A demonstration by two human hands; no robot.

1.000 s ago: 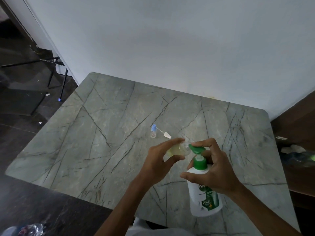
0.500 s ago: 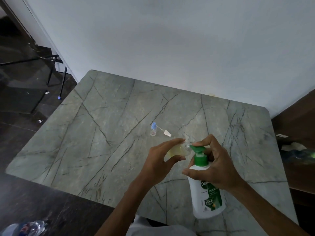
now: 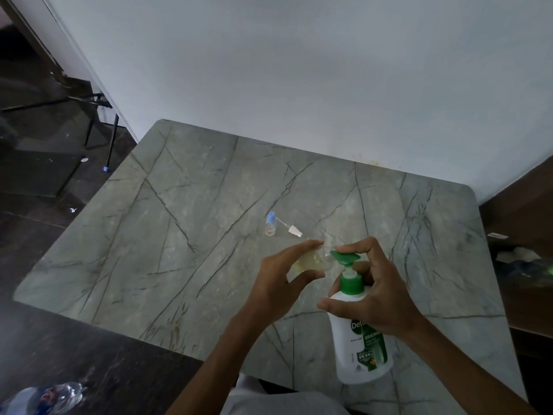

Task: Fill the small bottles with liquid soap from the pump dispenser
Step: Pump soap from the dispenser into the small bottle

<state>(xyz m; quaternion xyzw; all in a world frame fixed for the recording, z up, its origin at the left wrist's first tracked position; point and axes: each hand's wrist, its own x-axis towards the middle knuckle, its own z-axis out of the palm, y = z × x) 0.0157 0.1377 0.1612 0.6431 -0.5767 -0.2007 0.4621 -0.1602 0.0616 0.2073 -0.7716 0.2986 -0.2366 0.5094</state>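
Left grip (image 3: 275, 286) is holding a part-filled small bottle (image 3: 311, 260) at the spout; right grip (image 3: 380, 295) is clasping the pump dispenser (image 3: 359, 363); the blue-capped bottle (image 3: 270, 224), mid-surface, is apparently waiting unfilled.

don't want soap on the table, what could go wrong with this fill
The small bottle lies almost on its side in the left hand, part full; soap may run back out of its mouth.
The right hand alone holds and pumps the tilted dispenser, so its nozzle could slip off that mouth and drip on the table.
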